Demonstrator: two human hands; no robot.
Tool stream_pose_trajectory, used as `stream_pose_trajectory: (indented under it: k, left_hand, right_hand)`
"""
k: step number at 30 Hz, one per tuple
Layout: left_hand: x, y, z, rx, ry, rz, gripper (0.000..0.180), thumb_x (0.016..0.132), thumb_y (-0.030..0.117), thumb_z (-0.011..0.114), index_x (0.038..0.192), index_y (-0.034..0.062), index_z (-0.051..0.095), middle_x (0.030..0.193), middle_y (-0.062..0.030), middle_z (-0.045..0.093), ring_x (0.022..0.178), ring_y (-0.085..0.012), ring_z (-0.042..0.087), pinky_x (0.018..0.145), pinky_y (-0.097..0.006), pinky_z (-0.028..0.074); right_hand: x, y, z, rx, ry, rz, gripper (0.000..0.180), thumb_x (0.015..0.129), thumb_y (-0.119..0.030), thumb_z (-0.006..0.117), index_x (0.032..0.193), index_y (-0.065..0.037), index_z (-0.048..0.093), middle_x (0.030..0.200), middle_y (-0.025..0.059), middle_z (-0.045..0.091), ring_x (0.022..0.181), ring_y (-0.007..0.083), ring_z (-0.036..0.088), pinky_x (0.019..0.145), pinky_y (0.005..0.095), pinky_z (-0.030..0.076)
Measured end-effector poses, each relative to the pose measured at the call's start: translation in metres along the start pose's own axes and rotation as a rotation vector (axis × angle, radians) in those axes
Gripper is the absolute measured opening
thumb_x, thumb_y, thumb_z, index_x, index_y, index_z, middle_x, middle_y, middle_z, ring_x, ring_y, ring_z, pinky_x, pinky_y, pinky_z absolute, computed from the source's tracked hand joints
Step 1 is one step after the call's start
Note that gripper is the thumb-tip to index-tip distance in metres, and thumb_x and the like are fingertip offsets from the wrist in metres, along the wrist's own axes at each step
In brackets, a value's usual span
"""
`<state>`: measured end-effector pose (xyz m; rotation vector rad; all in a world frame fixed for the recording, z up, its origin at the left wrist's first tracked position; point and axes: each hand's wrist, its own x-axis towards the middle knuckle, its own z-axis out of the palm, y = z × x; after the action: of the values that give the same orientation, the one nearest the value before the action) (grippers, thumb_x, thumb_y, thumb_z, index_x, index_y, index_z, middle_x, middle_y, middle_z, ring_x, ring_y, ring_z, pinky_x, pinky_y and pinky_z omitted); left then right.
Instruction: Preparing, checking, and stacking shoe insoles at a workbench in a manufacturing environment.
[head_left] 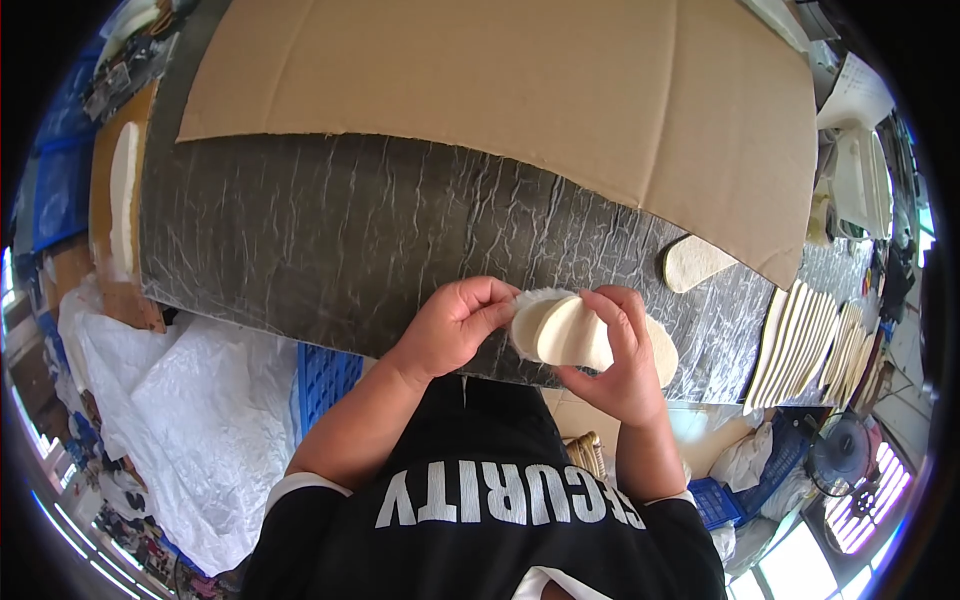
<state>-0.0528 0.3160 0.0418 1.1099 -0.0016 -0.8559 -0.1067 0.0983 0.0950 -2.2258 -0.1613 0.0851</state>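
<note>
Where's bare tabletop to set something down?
Widest free patch: dark tabletop between the cardboard sheet, left hand and brown board. Crowded: right end, with loose insole and insole rows; near edge, at the held insoles.

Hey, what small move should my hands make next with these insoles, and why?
Perhaps ease the upper cream insole toward your left hand: its rounded end sits short of the fluffy edge pinched there, and your right hand grips it.

I can make out a dark, white-streaked table (pixel 300 230) across the middle; near right, pale floor (pixel 572 415), a fan (pixel 842 450) and bright light at a barred window (pixel 868 500).
</note>
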Motion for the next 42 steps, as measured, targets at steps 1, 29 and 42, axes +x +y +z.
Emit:
stream_pose_trajectory:
  k: [1, 29, 42]
  left_hand:
    - [0.000, 0.001, 0.001, -0.008, -0.006, 0.019, 0.014, 0.099, 0.009, 0.055, 0.101, -0.0022, 0.064, 0.102, -0.0058, 0.066, 0.089, -0.0090, 0.059, 0.081, -0.025, 0.049]
    - [0.004, 0.007, 0.007, 0.012, -0.015, 0.006, 0.016, 0.100, 0.012, 0.055, 0.097, -0.0016, 0.064, 0.101, -0.0056, 0.067, 0.089, -0.0088, 0.059, 0.080, -0.025, 0.049]
    - [-0.002, 0.009, 0.009, 0.074, -0.029, -0.022, 0.018, 0.100, 0.012, 0.055, 0.097, -0.0030, 0.064, 0.100, -0.0055, 0.067, 0.088, -0.0094, 0.059, 0.082, -0.025, 0.049]
  right_hand:
    - [0.000, 0.000, -0.001, -0.001, -0.010, 0.010, 0.076, 0.054, -0.003, 0.081, 0.125, -0.005, 0.052, 0.114, 0.0167, 0.053, 0.105, 0.0361, 0.053, 0.088, 0.0438, 0.048]
    - [0.000, -0.001, 0.002, -0.010, -0.055, 0.085, 0.077, 0.056, -0.005, 0.083, 0.127, -0.007, 0.054, 0.116, 0.0175, 0.052, 0.106, 0.0361, 0.054, 0.090, 0.0428, 0.047]
    - [-0.005, -0.002, 0.009, -0.044, -0.037, 0.052, 0.078, 0.056, -0.007, 0.083, 0.128, -0.007, 0.054, 0.115, 0.0166, 0.052, 0.104, 0.0364, 0.053, 0.088, 0.0446, 0.048]
